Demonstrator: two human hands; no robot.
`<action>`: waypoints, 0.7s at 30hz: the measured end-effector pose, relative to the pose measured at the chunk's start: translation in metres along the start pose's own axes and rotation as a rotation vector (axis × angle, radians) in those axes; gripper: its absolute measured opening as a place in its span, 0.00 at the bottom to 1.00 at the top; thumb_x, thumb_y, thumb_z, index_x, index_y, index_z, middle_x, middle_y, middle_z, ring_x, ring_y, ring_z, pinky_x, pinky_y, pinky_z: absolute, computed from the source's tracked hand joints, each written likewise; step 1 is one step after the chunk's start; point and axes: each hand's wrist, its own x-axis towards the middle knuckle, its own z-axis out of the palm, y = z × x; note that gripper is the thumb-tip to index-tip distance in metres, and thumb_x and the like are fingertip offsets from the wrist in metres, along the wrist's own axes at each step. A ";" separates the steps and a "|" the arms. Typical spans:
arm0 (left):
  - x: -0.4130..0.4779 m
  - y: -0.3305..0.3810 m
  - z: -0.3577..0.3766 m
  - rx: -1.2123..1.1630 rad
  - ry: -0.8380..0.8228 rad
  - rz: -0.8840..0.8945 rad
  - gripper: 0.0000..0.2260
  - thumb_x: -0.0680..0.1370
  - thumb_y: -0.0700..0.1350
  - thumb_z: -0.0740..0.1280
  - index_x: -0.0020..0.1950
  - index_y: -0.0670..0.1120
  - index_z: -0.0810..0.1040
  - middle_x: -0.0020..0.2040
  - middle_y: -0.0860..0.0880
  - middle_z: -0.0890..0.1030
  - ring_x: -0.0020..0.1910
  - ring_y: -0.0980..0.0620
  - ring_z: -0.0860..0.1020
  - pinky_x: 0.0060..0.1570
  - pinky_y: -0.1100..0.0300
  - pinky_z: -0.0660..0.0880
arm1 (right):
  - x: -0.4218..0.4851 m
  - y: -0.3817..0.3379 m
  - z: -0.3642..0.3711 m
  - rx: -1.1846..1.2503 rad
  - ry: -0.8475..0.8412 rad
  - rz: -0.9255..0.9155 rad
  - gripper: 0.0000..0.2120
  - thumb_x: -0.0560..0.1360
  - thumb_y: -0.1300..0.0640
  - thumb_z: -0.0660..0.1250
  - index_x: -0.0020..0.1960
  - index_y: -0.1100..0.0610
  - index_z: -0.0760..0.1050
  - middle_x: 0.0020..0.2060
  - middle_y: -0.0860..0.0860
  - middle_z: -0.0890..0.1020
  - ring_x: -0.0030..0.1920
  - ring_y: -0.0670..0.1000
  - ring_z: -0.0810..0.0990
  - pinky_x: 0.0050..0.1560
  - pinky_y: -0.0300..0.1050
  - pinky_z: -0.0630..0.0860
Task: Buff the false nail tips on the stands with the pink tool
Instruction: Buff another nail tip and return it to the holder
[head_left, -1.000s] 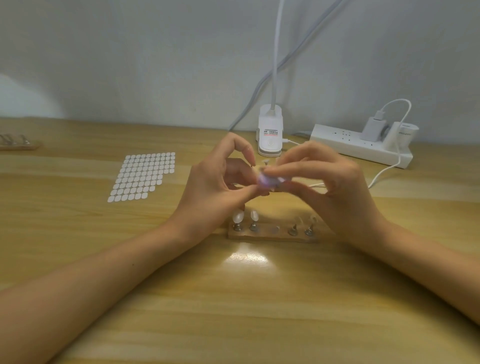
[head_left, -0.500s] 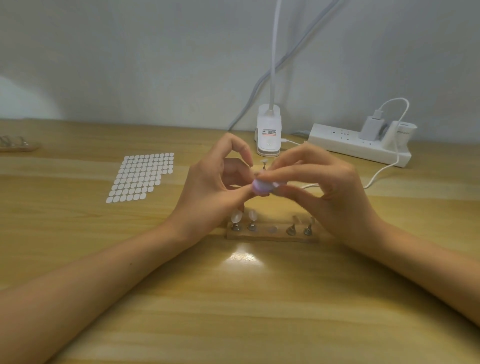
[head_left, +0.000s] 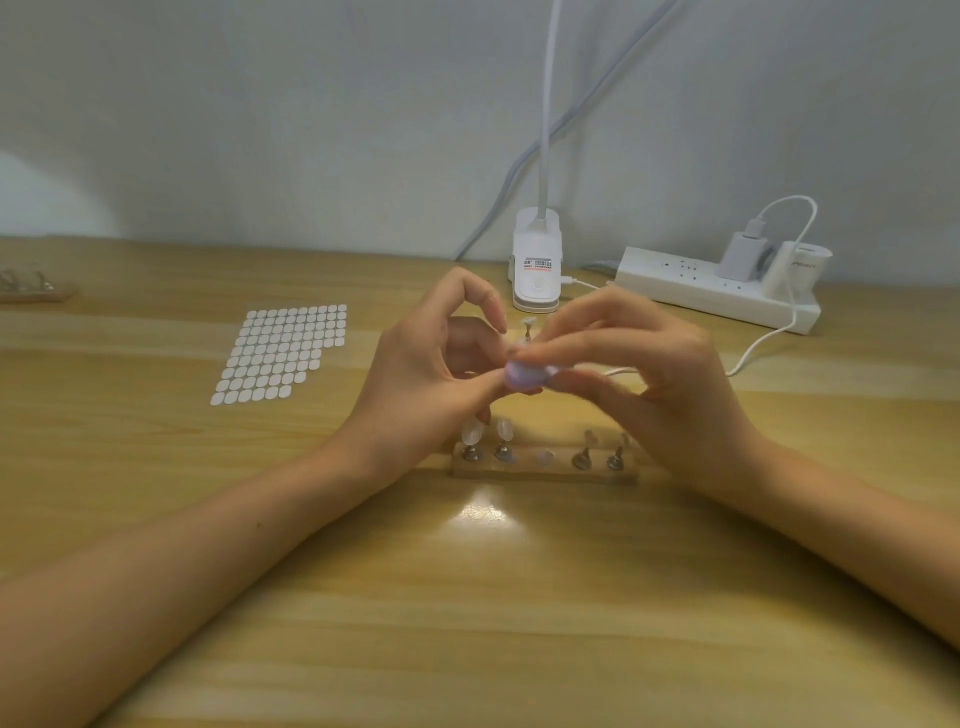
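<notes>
Nail tips (head_left: 471, 432) stand on a wooden block (head_left: 543, 467) on the tabletop (head_left: 467, 597), half hidden by the hands. Above, the right hand (head_left: 660, 374) pinches the pink tool (head_left: 524, 376) in its fingers against a peg (head_left: 529, 328) the left hand (head_left: 421, 374) pinches. Beyond: sticker sheet (head_left: 283, 353), lamp (head_left: 536, 273), power strip (head_left: 717, 293).

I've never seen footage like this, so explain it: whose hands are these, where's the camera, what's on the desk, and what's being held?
These are a person's bare hands, no machine. The one picture comes from a camera worn on the head, looking down. The right hand grips a rounded lilac-pink buffing tool; the left hand seems to pinch a small metal nail stand next to it, mostly hidden. On the light wooden desk lies a wooden base strip holding four metal stands with pale false nail tips, its middle slot empty. Farther off: a sheet of white oval stickers, a white clip-lamp base and a white power strip.
</notes>
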 end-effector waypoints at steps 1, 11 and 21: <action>0.000 0.000 0.000 -0.012 -0.003 -0.009 0.16 0.73 0.39 0.76 0.49 0.47 0.69 0.36 0.49 0.84 0.35 0.53 0.85 0.31 0.66 0.74 | 0.000 0.000 0.002 0.005 -0.008 -0.021 0.13 0.74 0.62 0.72 0.58 0.59 0.81 0.47 0.58 0.82 0.49 0.53 0.82 0.51 0.45 0.79; 0.001 0.000 -0.001 -0.023 -0.002 -0.038 0.16 0.73 0.38 0.75 0.49 0.48 0.68 0.37 0.46 0.85 0.40 0.47 0.87 0.29 0.63 0.75 | 0.001 0.002 -0.004 -0.012 0.027 0.078 0.12 0.74 0.62 0.71 0.58 0.58 0.81 0.48 0.58 0.82 0.49 0.54 0.82 0.50 0.50 0.79; 0.000 0.001 -0.001 -0.020 0.003 -0.057 0.17 0.73 0.37 0.76 0.48 0.48 0.68 0.37 0.47 0.85 0.37 0.50 0.86 0.29 0.63 0.75 | -0.001 0.001 -0.001 -0.024 0.011 0.045 0.12 0.74 0.62 0.72 0.57 0.60 0.82 0.47 0.58 0.82 0.49 0.54 0.82 0.49 0.50 0.79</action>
